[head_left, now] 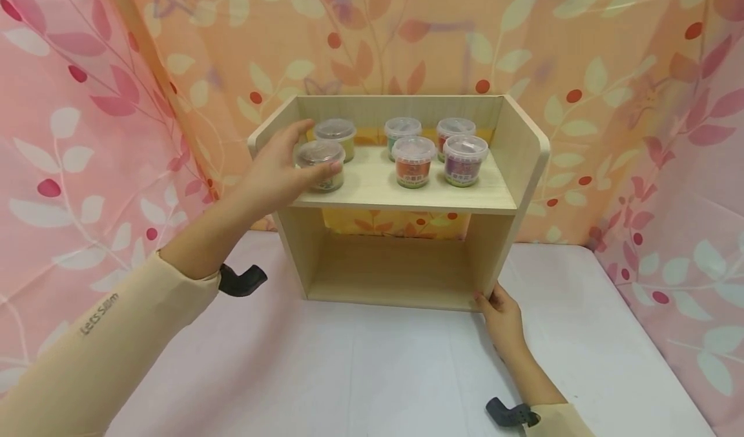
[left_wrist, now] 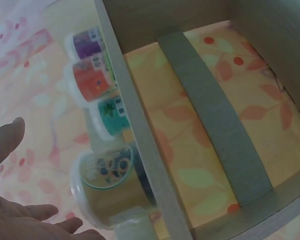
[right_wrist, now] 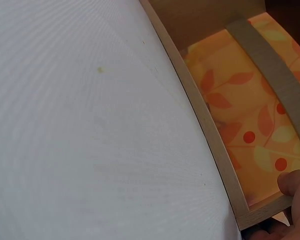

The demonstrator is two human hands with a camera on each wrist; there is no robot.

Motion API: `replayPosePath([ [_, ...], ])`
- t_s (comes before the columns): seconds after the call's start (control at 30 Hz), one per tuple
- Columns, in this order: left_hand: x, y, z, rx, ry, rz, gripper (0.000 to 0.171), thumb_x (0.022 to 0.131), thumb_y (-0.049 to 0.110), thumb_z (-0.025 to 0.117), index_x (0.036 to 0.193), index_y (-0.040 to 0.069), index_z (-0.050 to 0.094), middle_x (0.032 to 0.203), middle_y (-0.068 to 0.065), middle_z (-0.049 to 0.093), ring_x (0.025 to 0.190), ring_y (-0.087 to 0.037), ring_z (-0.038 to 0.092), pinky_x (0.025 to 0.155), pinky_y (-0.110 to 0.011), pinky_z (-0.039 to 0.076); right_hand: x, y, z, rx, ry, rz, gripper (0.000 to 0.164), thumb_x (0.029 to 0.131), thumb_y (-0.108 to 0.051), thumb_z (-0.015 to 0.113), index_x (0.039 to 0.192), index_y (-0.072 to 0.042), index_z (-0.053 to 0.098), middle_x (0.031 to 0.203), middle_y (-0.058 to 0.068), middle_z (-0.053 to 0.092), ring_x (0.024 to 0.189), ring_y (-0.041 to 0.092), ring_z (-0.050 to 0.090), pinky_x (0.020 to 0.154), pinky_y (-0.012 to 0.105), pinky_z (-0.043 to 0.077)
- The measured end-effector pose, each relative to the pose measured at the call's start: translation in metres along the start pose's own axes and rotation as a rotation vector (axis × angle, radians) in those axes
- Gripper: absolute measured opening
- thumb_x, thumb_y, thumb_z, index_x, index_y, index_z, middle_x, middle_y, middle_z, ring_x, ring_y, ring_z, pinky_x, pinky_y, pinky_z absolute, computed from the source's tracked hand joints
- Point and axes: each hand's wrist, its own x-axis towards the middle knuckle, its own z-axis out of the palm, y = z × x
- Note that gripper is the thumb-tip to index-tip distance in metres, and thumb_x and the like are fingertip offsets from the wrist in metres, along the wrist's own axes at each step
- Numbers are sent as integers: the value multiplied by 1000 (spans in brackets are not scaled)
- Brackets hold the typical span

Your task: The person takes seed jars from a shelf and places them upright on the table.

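Observation:
A small two-tier wooden shelf (head_left: 363,188) stands on the white-covered table. At the left of its upper tier is a clear-lidded tub (head_left: 321,152), with my left hand (head_left: 279,169) close above and beside it. In the left wrist view the fingers of that hand spread apart, and a gap shows between them and the tub (left_wrist: 112,192). Behind it sits a second clear-lidded tub (head_left: 335,129). Low on the shelf's right side, my right hand (head_left: 504,324) grips the edge of the side panel, thumb on the inner face, as the right wrist view also shows.
Further right on the upper tier stand an orange tub (head_left: 413,169), a purple tub (head_left: 464,169), a green tub (head_left: 392,141) and a red tub (head_left: 443,141). Patterned curtains (head_left: 372,30) hang behind and at both sides. Dark curved pieces (head_left: 241,281) stick out at both wrists.

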Motion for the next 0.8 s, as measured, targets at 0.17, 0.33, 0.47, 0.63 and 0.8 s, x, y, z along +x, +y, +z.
replayPosePath([
  [0.17, 15, -7, 5, -55, 5, -49, 103, 90, 52, 75, 165, 13, 15, 168, -12, 24, 155, -31, 23, 126, -54, 18, 0, -1, 2, -12, 13, 8, 52, 103, -13, 63, 152, -3, 47, 140, 26, 59, 128, 38, 59, 89, 7, 48],
  [0.33, 24, -19, 13, -154, 27, -79, 98, 86, 49, 80, 159, 13, 25, 152, -15, 44, 140, -30, 43, 122, -49, 30, -2, -5, 2, -5, 4, 17, 53, 103, -10, 63, 152, -2, 46, 141, 27, 59, 128, 38, 59, 89, 5, 47],
  [0.47, 25, -24, 20, -163, 29, -104, 92, 85, 49, 81, 152, 6, 33, 143, -16, 50, 130, -30, 48, 117, -49, 35, -2, -5, 1, -7, -8, 15, 53, 103, -11, 62, 153, -2, 45, 141, 27, 58, 129, 39, 58, 90, 4, 46],
  [0.63, 26, -28, 23, -129, 36, -129, 103, 88, 49, 79, 160, 1, 23, 157, -19, 41, 141, -33, 42, 121, -50, 31, -1, 0, 0, -13, 2, 7, 51, 104, -13, 62, 152, -2, 47, 140, 26, 60, 128, 37, 59, 90, 5, 47],
  [0.8, 26, -29, 25, -178, 61, -133, 101, 87, 46, 81, 158, 0, 27, 155, -18, 44, 137, -31, 46, 120, -48, 34, -1, -1, 1, -12, -2, 13, 51, 104, -14, 61, 152, -3, 47, 141, 25, 59, 130, 36, 58, 91, 5, 46],
])
